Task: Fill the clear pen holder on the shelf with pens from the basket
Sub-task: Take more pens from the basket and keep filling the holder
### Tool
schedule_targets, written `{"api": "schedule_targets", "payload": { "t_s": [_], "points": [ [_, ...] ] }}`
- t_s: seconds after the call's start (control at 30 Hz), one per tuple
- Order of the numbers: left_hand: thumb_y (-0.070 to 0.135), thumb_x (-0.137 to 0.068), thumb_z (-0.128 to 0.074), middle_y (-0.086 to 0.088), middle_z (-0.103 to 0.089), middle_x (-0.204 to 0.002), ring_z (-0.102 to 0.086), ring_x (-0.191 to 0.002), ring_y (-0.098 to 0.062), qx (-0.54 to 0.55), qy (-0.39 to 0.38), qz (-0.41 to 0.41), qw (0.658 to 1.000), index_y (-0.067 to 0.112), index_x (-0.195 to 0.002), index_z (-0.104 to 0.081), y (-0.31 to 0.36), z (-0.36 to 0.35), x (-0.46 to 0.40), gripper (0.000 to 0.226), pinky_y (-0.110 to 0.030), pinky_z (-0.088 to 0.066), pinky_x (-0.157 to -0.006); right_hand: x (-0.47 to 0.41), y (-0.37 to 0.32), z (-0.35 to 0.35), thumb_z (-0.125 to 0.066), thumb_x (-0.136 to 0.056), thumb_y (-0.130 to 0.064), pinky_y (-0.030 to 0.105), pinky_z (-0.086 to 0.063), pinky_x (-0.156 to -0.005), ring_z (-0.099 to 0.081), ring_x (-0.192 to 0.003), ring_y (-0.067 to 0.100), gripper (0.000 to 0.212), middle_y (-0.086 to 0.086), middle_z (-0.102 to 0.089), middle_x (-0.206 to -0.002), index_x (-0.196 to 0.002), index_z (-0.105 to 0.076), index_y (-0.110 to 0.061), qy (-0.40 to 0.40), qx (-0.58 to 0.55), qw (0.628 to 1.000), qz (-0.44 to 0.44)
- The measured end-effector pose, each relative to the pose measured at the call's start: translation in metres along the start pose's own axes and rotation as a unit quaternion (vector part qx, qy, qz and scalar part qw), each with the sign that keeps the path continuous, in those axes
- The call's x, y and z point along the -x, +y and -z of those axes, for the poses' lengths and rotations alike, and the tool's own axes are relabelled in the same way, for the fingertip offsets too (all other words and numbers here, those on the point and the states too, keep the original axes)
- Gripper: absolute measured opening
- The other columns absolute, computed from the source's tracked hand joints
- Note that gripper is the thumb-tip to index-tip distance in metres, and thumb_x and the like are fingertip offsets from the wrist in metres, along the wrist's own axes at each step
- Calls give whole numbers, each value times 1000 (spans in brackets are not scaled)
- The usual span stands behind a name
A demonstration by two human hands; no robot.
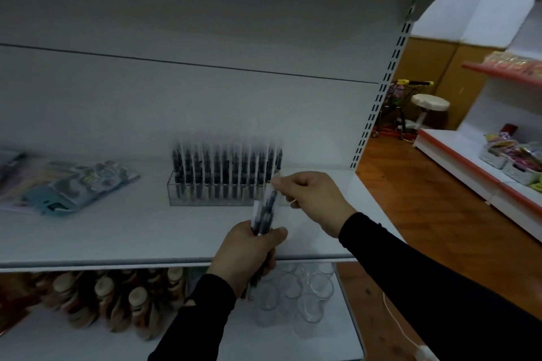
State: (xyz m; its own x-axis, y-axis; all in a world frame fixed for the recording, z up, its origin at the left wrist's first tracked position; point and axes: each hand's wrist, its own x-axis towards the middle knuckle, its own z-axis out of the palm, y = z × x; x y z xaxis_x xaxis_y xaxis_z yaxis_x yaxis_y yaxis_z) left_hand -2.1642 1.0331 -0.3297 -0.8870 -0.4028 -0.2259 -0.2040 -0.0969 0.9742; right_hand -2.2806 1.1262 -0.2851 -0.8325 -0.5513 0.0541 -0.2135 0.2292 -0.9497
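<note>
A clear pen holder point(187, 198) stands on the white shelf point(117, 240), packed with several upright dark pens point(223, 170). In front of it, my left hand point(249, 252) grips a small bundle of pens point(264, 215) that points up toward the holder's right end. My right hand point(311, 199) pinches the top of one pen in that bundle, just beside the holder's right edge. The basket is out of view. The picture is blurred.
Flat stationery packets point(76, 184) lie on the shelf at the left. Below are brown bottles point(117, 299) and clear glasses point(296, 293). A slotted upright point(378, 97) ends the shelf at the right. Beyond it are a wooden floor, a stool point(429, 102) and another stocked shelf point(498, 161).
</note>
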Motion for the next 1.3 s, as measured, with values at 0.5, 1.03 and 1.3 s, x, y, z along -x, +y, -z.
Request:
{"api": "schedule_targets", "payload": {
  "t_s": [0.5,1.03,1.3],
  "points": [
    [22,-92,-60,-8,-51,-59,-52,-40,-13,56,19,18,998,4,-78,-51,0,10,-7,24,-21,-42,-42,-53,-24,25,-67,-91,-26,34,-60,-83,-72,-81,18,17,3,-74,-88,-96,-74,-12,222,-72,966,115],
    [22,-95,-56,-5,-51,-63,-52,-48,-16,141,46,27,989,5,-90,-51,2,25,-12,19,-26,-42,-48,-63,-9,-6,-61,-95,-32,16,-50,-81,-65,-83,9,25,-3,-72,-97,-104,-74,-13,165,178,955,171],
    [21,-96,-54,-5,-52,-63,-53,-48,-15,157,36,22,987,4,-95,-53,5,27,-10,18,-26,-43,-46,-62,7,-13,-60,-95,-25,26,-52,-82,-62,-78,11,24,6,-74,-90,-96,-75,-6,145,185,959,160]
  ]
}}
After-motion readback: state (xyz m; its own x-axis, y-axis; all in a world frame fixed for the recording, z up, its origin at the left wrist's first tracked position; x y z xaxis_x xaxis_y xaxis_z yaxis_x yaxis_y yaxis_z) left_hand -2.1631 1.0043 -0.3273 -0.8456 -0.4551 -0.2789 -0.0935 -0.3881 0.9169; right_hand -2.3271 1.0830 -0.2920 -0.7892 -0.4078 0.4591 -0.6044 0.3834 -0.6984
